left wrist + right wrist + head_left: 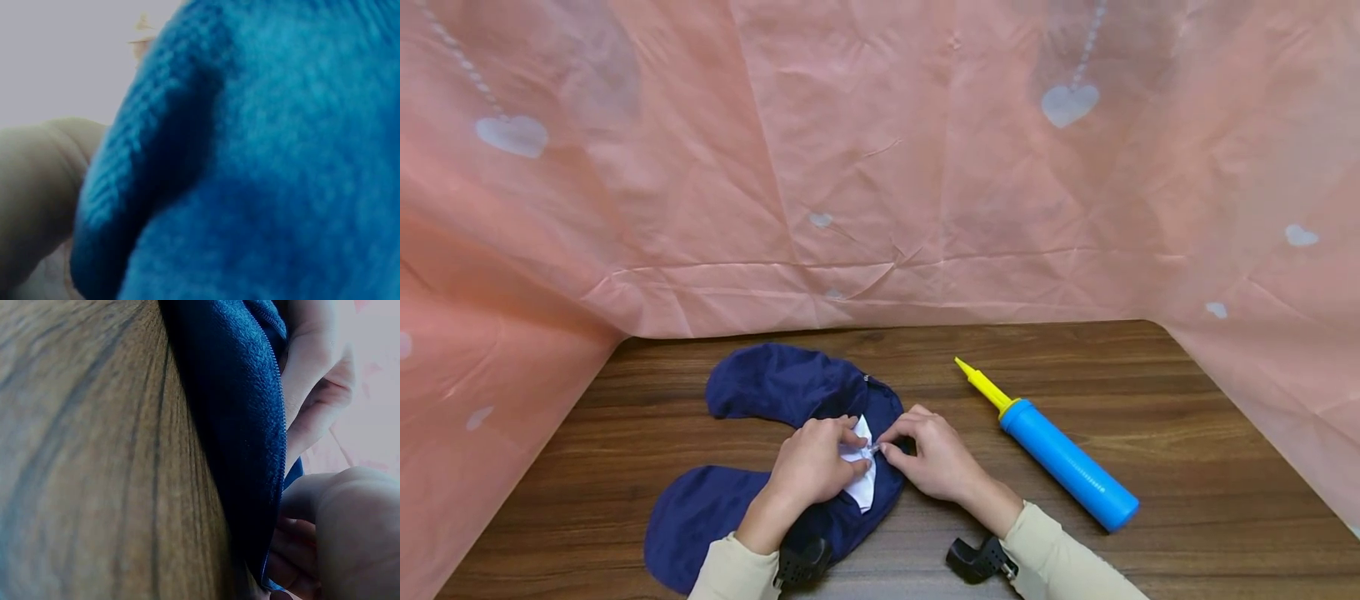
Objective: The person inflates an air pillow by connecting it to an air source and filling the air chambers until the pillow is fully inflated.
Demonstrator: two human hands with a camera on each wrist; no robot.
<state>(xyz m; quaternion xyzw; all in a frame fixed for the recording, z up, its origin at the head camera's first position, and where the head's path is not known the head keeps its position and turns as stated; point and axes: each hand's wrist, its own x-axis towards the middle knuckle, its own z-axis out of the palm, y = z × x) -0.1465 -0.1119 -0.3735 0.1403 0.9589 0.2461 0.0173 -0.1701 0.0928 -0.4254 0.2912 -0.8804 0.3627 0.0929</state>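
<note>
Around three sides, pink hanging cloth with pale printed hearts, creased throughout and dropping to the far edge of a dark wood-grain table. On the left and middle of the table, a navy plush U-shaped neck pillow, both arms pointing left, edged with a zipper clear in the right wrist view. Near plush across most of the left wrist view, blocking nearly everything behind. Right of the pillow and well apart from it, a blue hand pump, slanted, with yellow nozzle pointing away to the left. In the way over the pillow's nearer arm: a cream left sleeve, with a right sleeve short of the pump. Left hand over the pillow, thumb and fingers pinching a white insert at the pillow's bend; right hand opposite, thumb and forefinger pinching what looks like a small clear valve, half hidden by fingertips. Black wrist cameras below both hands. Along the pump barrel, a pale line of lettering, too small to read.
</note>
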